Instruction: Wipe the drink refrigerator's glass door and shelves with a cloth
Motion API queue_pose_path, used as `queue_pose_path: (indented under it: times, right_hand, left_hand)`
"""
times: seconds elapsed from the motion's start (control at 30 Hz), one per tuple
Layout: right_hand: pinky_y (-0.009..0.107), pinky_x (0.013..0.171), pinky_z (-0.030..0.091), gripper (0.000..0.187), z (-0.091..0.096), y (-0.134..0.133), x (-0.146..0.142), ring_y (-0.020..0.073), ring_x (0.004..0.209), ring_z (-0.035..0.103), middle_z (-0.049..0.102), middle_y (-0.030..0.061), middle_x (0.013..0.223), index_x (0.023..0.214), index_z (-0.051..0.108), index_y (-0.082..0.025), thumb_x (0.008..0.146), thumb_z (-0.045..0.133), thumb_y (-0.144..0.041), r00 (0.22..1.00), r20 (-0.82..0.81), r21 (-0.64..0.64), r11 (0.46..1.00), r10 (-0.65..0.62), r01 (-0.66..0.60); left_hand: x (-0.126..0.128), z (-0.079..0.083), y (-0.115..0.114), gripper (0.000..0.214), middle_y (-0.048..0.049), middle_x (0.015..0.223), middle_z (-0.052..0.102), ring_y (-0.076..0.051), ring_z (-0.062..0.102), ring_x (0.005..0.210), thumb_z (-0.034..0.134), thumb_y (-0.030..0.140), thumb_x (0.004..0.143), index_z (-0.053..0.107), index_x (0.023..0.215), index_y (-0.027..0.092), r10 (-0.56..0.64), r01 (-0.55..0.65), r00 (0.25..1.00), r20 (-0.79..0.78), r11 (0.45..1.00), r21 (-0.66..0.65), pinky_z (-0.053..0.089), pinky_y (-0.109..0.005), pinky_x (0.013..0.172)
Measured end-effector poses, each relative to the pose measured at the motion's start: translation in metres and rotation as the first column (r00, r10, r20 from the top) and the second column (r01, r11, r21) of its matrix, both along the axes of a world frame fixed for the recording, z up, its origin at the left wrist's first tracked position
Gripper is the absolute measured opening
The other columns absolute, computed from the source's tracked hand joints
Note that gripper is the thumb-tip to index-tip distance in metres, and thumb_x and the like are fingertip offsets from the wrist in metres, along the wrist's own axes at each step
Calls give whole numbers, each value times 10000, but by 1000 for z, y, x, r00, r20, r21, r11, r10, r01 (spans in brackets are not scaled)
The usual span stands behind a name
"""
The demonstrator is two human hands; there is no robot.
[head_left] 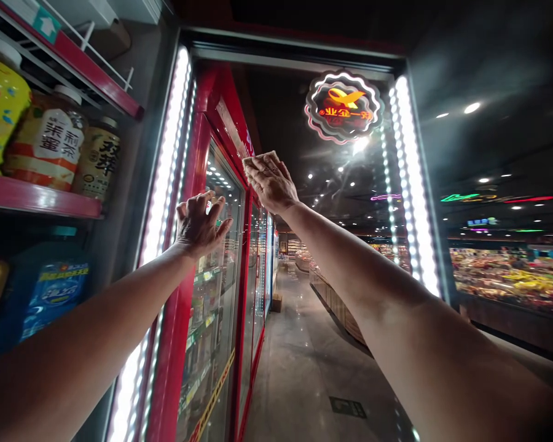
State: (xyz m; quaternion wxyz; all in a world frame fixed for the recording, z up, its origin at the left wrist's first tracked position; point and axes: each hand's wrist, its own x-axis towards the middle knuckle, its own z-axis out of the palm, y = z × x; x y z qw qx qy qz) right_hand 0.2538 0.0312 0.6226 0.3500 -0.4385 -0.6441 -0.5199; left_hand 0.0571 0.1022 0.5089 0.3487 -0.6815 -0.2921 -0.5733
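Observation:
In front of me stands a glass door (281, 110) with a dark frame and bright LED strips along both sides. My right hand (276, 187) is raised high, pressing a folded pale cloth (262, 159) against the glass, its fingers flat over it. Lower and to the left, my left hand (200, 226) has its fingers spread and nothing in it. It appears to rest on the glass near the left light strip (166, 153); whether every fingertip touches is unclear. A round scalloped sticker (343, 105) with an orange mark is on the upper right of the glass.
Shelves at left hold bottled drinks (58, 138) behind a red shelf edge (41, 195). Through the glass are red-framed refrigerators (246, 264), a shiny floor (299, 368) and a wooden-sided display stand (338, 304). Colourful produce (511, 276) lies far right.

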Motion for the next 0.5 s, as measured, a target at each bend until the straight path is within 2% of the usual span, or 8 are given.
queue_pose_path:
  times: [0.13, 0.33, 0.5]
  right_hand:
    - [566, 1327, 150, 517, 8, 9, -8, 253, 1601, 217, 348, -37, 1690, 1586, 429, -318, 1075, 354, -346, 994, -107, 62, 998, 15, -9]
    - [511, 1342, 128, 469, 9, 13, -23, 213, 1601, 221, 398, -107, 1651, 1533, 497, -387, 1074, 400, -368, 991, 130, -36, 999, 43, -39]
    - [537, 1336, 137, 492, 8, 15, -38, 242, 1605, 209, 354, -57, 1678, 1562, 465, -325, 1077, 390, -367, 999, -11, 31, 999, 30, -30]
  left_hand:
    - [-6, 4, 2, 631, -142, 1574, 414, -410, 400, 1378, 403, 636, 963, 507, 1478, 288, 0, 1, 999, -34, 1000, 10, 273, -623, 1119]
    - [-12, 6, 6, 543, -113, 1560, 454, -387, 428, 1373, 376, 527, 993, 552, 1456, 304, -25, 24, 999, -46, 1000, -11, 289, -594, 1101]
    - [-10, 2, 8, 576, -143, 1586, 435, -374, 400, 1409, 351, 500, 1005, 498, 1500, 246, -47, 47, 999, -23, 999, 17, 295, -590, 1115]
